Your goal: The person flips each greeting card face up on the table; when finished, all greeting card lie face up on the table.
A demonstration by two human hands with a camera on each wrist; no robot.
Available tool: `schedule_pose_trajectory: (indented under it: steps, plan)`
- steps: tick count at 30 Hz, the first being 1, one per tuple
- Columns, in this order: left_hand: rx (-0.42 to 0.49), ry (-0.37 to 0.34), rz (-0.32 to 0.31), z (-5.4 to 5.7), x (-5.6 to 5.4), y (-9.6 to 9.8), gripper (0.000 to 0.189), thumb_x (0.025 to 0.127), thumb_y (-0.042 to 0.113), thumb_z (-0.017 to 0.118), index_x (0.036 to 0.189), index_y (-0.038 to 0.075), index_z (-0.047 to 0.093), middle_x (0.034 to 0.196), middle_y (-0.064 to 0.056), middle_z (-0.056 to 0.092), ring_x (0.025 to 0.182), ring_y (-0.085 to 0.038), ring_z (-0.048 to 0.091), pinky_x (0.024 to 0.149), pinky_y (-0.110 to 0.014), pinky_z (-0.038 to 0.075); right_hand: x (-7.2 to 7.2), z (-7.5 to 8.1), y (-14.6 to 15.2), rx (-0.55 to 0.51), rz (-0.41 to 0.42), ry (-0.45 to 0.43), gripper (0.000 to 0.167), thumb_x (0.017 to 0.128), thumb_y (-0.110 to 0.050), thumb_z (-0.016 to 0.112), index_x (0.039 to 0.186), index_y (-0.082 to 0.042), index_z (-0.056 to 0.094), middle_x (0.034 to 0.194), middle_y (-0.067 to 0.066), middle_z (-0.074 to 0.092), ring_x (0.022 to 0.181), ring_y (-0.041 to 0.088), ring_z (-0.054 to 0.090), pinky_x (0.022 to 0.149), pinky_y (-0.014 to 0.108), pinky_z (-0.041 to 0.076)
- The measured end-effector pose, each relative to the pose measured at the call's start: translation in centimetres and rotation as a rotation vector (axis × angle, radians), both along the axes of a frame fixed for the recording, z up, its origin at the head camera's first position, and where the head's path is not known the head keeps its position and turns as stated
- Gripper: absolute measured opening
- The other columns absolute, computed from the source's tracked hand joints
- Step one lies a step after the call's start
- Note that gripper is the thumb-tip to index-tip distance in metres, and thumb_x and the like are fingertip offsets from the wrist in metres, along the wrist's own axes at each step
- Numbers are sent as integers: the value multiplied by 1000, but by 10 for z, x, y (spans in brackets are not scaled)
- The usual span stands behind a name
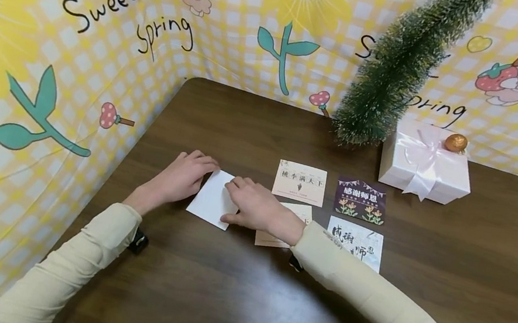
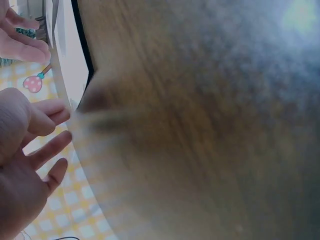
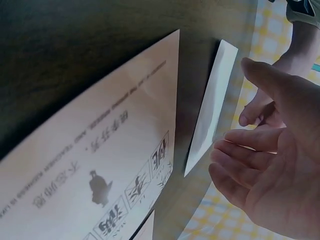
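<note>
A blank white card [image 1: 212, 199] lies on the dark wooden table between the two hands. Beside its upper left edge is my left hand [image 1: 184, 175], fingertips right at the corner and fingers loosely extended. From the other side my right hand [image 1: 254, 206] reaches across, its fingers overlapping the card's right edge in the head view. In the right wrist view that hand [image 3: 255, 170] has its fingers relaxed, with nothing gripped. Under the right wrist sits a cream printed card [image 1: 269, 239], partly hidden; its lettering [image 3: 107, 137] shows large in the right wrist view.
Another cream card [image 1: 299, 183], a purple card [image 1: 361, 200] and a white card with black brush lettering [image 1: 357, 245] lie to the right. Behind them stand a white gift box [image 1: 426, 165] with a ribbon and gold ball, and a small green tinsel tree [image 1: 389, 75]. Patterned cloth [image 1: 115, 76] borders the table.
</note>
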State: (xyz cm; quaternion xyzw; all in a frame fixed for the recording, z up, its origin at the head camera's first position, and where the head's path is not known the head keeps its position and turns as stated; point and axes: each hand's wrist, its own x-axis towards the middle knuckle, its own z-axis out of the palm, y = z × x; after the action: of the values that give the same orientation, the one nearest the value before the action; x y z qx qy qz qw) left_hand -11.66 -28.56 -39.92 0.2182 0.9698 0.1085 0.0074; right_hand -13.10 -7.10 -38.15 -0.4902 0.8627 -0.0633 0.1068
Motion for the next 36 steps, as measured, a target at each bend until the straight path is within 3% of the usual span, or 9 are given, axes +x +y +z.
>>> schedule_pose_trajectory:
  steps: [4,10,15,22,27,32,36]
  plan:
    - [-38,-49,-4,2,-1,2,34,91,-8,48,116,2,69,122,-13,65,112,-35,54,83,-52,41,3,0,-3,40,2,20,66,85,-49,71,128,-2,54,125,11,55,113,25,54,90,37,48]
    - [-55,-56,-18,4,-1,3,36,88,-10,49,116,0,69,122,-14,65,112,-35,55,83,-53,42,9,0,-7,106,31,48,70,82,-54,72,127,-3,55,128,10,54,117,24,52,93,39,47]
    - [-61,-72,-8,4,-1,3,37,88,-10,49,118,1,68,124,-14,64,113,-35,55,85,-53,42,15,-2,-8,134,67,92,56,86,-48,71,121,-6,60,126,9,57,115,23,53,92,37,48]
    - [-36,-77,-17,3,1,0,41,85,-14,49,118,1,67,125,-14,63,113,-37,54,84,-54,42,14,5,1,34,89,56,17,88,-33,69,91,-15,67,91,-1,64,84,15,61,68,36,53]
    - [-14,-74,-42,3,2,-4,43,84,-17,48,119,0,66,124,-15,63,113,-39,54,83,-55,43,8,16,14,-59,90,49,15,89,-23,65,76,-18,63,74,-7,58,66,12,57,58,36,51]
    - [29,-49,-55,2,0,-4,33,86,-8,60,117,2,67,120,-13,65,110,-37,56,81,-52,42,-1,21,27,-180,89,94,16,92,-15,60,78,-19,65,69,-8,57,61,8,54,55,31,48]
    - [47,1,-45,2,-1,-1,27,86,3,70,113,7,70,113,-9,68,103,-31,59,79,-47,43,-9,25,35,-276,76,153,14,96,-14,58,90,-14,71,77,-5,66,66,10,61,59,32,51]
